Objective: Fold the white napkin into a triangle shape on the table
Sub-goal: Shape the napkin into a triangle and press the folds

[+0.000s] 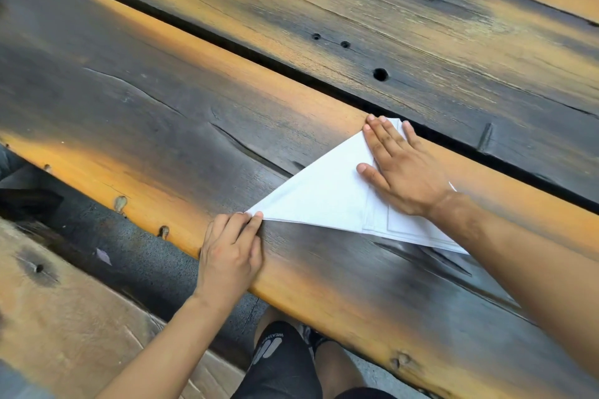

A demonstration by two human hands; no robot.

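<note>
Right at the fingertips of the left hand (pixel 230 251), the white napkin (pixel 327 196) has its near-left corner pinched, and the cloth fans away to the right across the dark wooden table (pixel 162 113). Over it the right hand (pixel 400 172) lies flat, fingers straight, pressing the far side down. Folded into a triangle, its long edge runs from that pinched corner off to the right, apex pointing away.

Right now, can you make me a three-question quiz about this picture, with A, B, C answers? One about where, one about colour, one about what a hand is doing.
1. Where does the napkin lie?
A. on the wooden table
B. on the ground
C. on a chair

2. What colour is it?
A. red
B. white
C. green

3. What is the right hand doing?
A. waving
B. making a fist
C. pressing flat on the napkin

Answers: 1 A, it rests on a dark plank. 2 B, the cloth is plain white. 3 C, straight fingers lie on it while the left hand pinches a corner.
</note>
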